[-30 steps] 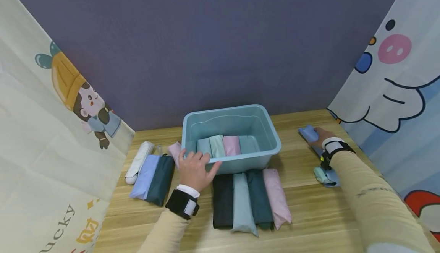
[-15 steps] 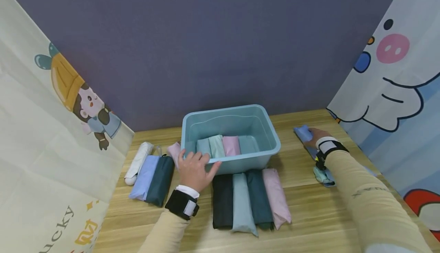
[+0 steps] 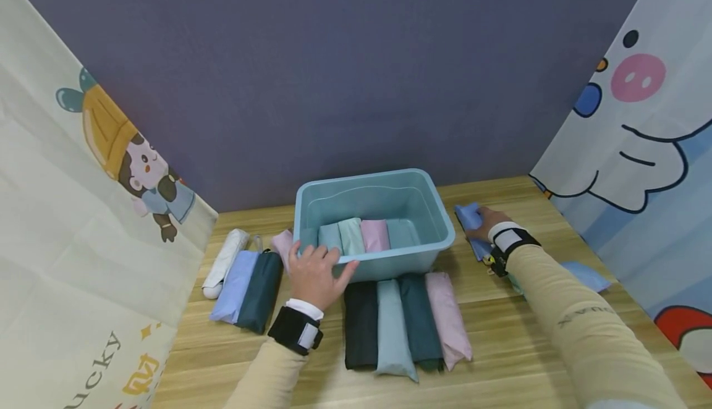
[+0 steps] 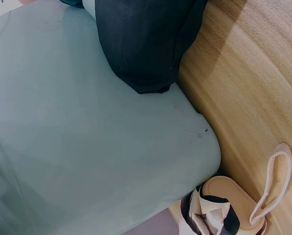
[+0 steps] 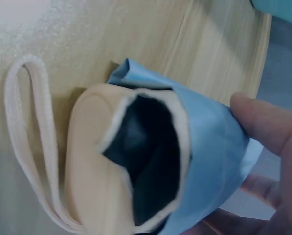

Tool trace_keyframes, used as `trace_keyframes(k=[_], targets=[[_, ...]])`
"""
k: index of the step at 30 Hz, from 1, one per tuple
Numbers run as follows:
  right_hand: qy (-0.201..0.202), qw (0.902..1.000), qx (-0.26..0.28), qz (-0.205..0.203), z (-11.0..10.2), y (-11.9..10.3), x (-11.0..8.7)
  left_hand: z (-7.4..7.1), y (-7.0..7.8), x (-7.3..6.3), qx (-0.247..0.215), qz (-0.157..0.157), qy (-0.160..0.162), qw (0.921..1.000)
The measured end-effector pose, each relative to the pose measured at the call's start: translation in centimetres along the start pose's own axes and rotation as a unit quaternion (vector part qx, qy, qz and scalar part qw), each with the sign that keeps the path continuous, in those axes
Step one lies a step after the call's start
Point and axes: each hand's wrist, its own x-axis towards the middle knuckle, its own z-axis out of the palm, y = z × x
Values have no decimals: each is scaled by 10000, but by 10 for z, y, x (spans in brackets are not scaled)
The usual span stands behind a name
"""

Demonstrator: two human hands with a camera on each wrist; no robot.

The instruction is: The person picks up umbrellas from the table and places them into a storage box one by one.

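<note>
My left hand (image 3: 314,276) grips the front left rim of a blue plastic bin (image 3: 397,264), fingers bent over the edge and thumb spread along the outside. Over at the right, my right hand (image 3: 489,222) holds a blue folding umbrella (image 3: 469,214) low over the table, right of the bin. The right wrist view shows its blue sleeve (image 5: 212,142) between thumb and fingers, with a beige handle (image 5: 94,152) and a wrist loop (image 5: 26,122). Inside the bin lie a grey-blue, a mint (image 3: 351,236) and a pink (image 3: 375,236) sleeved umbrella side by side. The left hand is not seen in its wrist view.
Several sleeved umbrellas, black (image 3: 360,325) through pink (image 3: 447,319), line up before the bin. More lie left: white (image 3: 225,261), periwinkle (image 3: 236,285), dark teal (image 3: 260,291). Another blue piece (image 3: 586,276) lies beyond the right forearm. A dark wall (image 3: 356,75) stands behind.
My right hand has moved left toward the bin with the blue umbrella, uncovering the blue piece beyond the forearm. My left hand and the bin stay put.
</note>
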Motion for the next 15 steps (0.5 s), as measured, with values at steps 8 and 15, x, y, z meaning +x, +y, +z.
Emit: trace_keyframes(k=[8, 15], targets=[[-187, 9998, 110, -10, 1, -1, 0, -2, 1, 0, 32, -55, -176, 9998], [-269, 9995, 88, -136, 7, 3, 6, -2, 0, 0, 48, -92, -223, 9997]])
